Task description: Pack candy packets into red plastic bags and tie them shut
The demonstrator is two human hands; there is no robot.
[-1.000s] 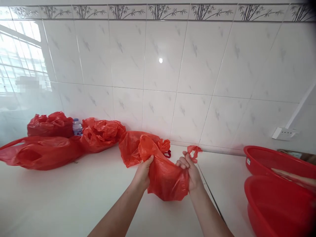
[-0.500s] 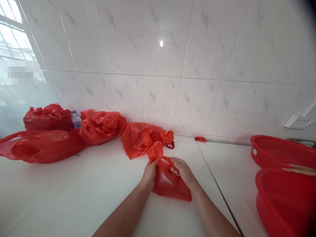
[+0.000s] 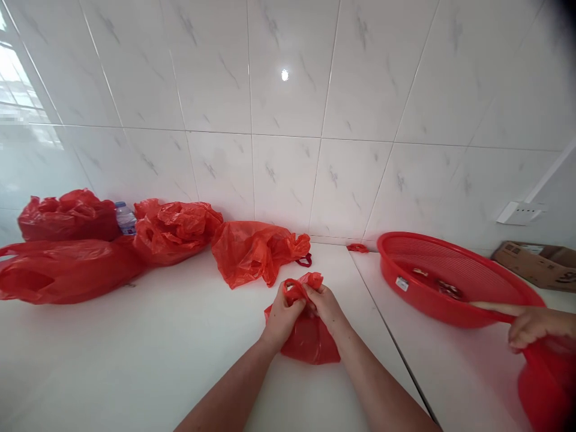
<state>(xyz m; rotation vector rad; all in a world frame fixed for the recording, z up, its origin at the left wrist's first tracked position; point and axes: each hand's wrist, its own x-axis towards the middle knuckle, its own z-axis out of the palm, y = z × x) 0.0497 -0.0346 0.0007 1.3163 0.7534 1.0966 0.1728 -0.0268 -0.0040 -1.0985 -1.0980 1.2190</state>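
A filled red plastic bag (image 3: 312, 343) rests on the white table in front of me; what it contains cannot be made out. My left hand (image 3: 284, 315) pinches the gathered neck of this bag, with a loop of plastic standing up beside the fingers. Close against it, my right hand (image 3: 324, 306) grips the other side of the neck between thumb and fingers. Just behind lies a crumpled, thin red bag (image 3: 254, 249), touched by neither hand. A dark red loop (image 3: 306, 260) sits at its right end.
More red bags (image 3: 72, 270) and a water bottle (image 3: 125, 219) line the left side. On the right are a red basket (image 3: 405, 300) with small items in it, a cardboard box (image 3: 526, 264), and another person's hand (image 3: 535, 324) holding a red basin (image 3: 544, 384). A seam splits the tabletop.
My hands have come together at the bag's neck, which is now bunched. At right, the other person's hand and the red basin have moved apart from the basket, showing its contents.
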